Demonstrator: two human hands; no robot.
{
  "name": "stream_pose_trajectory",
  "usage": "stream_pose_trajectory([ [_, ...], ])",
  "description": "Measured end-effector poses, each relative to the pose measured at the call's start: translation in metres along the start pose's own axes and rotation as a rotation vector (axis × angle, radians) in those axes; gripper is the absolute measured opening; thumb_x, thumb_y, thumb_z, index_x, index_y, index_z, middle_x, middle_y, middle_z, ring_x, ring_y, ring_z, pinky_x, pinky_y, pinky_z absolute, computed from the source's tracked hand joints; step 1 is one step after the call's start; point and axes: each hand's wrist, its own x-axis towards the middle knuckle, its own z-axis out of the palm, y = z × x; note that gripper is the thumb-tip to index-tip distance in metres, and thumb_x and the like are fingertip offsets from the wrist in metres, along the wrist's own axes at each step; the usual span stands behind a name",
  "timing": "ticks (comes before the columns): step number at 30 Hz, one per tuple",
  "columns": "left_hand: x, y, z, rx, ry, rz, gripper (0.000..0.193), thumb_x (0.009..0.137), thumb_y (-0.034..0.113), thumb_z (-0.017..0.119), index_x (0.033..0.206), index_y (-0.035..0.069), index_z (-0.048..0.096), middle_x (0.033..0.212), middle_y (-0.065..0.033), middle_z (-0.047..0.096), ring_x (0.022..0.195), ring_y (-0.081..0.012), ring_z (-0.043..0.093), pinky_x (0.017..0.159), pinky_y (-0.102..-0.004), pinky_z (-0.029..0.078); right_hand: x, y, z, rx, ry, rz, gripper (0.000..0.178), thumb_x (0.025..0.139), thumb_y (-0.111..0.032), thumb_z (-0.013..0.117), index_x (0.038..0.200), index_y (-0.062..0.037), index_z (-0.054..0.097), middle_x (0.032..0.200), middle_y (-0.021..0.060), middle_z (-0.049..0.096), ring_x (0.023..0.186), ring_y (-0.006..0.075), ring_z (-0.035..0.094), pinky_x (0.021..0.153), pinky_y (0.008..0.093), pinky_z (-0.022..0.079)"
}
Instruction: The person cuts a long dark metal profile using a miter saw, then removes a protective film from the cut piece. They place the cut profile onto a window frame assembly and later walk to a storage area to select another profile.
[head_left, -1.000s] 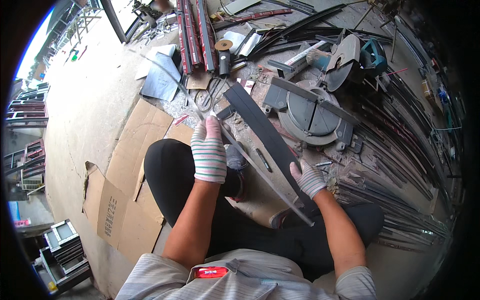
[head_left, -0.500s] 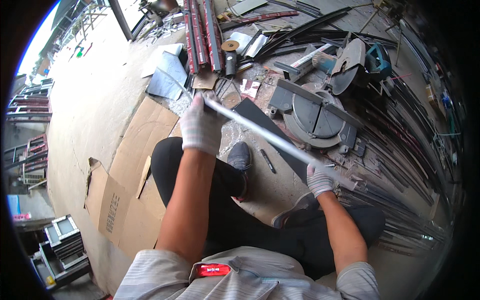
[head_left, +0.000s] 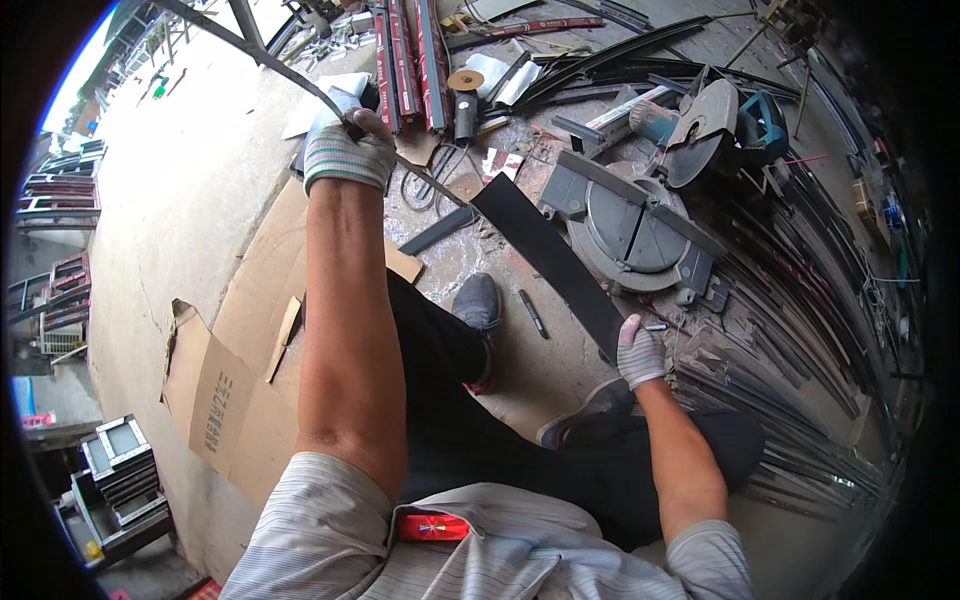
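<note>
My left hand (head_left: 348, 150), in a striped knit glove, is closed around a long thin dark strip (head_left: 255, 52). The strip runs from the upper left edge down through the fist, its lower end reaching the top corner of a flat black panel (head_left: 545, 262). Whether they touch I cannot tell. My right hand (head_left: 640, 352), gloved too, grips the panel's lower right end with the thumb on top. The panel slants above the floor in front of my shoes. A black marker pen (head_left: 533, 313) lies on the floor left of the panel.
A mitre saw (head_left: 650, 230) stands at the right, beside piles of dark metal profiles (head_left: 800, 270). Red-wrapped profiles (head_left: 405, 70) lie ahead. Flattened cardboard (head_left: 245, 390) covers floor at my left. A dark bar (head_left: 437, 230) and a cylindrical tool (head_left: 465, 115) lie ahead.
My left hand has moved left and slightly away, carrying the strip toward the upper left, so it no longer crosses above the panel to my right hand. My right hand and the panel stay nearly in place.
</note>
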Motion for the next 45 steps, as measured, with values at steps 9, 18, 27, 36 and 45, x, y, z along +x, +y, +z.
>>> stream_pose_trajectory([
  [9, -0.022, -0.013, 0.0, 0.421, -0.27, 0.107, 0.026, 0.105, 0.029, 0.048, 0.094, 0.007, 0.056, 0.081, -0.0013, 0.059, 0.067, -0.012, 0.055, 0.057, -0.0278, 0.051, 0.007, -0.034, -0.038, 0.199, 0.133, -0.126, 0.067, 0.103, -0.047, 0.027, 0.09, 0.0033, 0.069, 0.09, 0.031, 0.066, 0.089, 0.0505, 0.062, 0.082, 0.0554, 0.049],
  [18, -0.067, -0.036, -0.018, 1.036, 0.027, 0.232, 0.037, 0.101, 0.045, 0.052, 0.089, 0.012, 0.062, 0.07, -0.0011, 0.059, 0.051, -0.0136, 0.048, 0.048, -0.0286, 0.038, 0.027, -0.043, -0.063, 0.148, 0.123, 0.118, 0.07, 0.103, -0.053, 0.024, 0.1, -0.0025, 0.072, 0.092, 0.0285, 0.068, 0.09, 0.0489, 0.064, 0.082, 0.0547, 0.051],
  [27, -0.056, -0.022, -0.034, 1.524, -0.213, 0.21, 0.041, 0.103, 0.041, 0.05, 0.099, 0.005, 0.067, 0.071, -0.0075, 0.067, 0.049, -0.0161, 0.055, 0.047, -0.0311, 0.048, 0.044, -0.013, -0.087, 0.202, 0.317, 0.183, 0.072, 0.103, -0.052, 0.025, 0.097, 0.0008, 0.072, 0.092, 0.0294, 0.068, 0.09, 0.0491, 0.064, 0.084, 0.0533, 0.051],
  [36, -0.037, 0.004, -0.03, 1.469, -0.177, 0.513, 0.035, 0.102, 0.036, 0.056, 0.103, 0.004, 0.069, 0.083, -0.0053, 0.067, 0.063, -0.0128, 0.057, 0.055, -0.0283, 0.046, 0.038, -0.009, -0.113, 0.185, 0.579, 0.108, 0.067, 0.103, -0.049, 0.03, 0.084, 0.0014, 0.07, 0.078, 0.0266, 0.067, 0.074, 0.0466, 0.064, 0.069, 0.0523, 0.05],
  [45, -0.067, -0.058, -0.024, 1.512, -0.668, 0.567, 0.03, 0.104, 0.027, 0.057, 0.112, 0.001, 0.069, 0.095, -0.0029, 0.068, 0.087, -0.0091, 0.057, 0.08, -0.0238, 0.046, 0.017, 0.026, -0.164, 0.064, 0.699, -0.051, 0.061, 0.106, -0.041, 0.034, 0.084, 0.0055, 0.067, 0.074, 0.0281, 0.064, 0.069, 0.0457, 0.063, 0.063, 0.0497, 0.047],
])
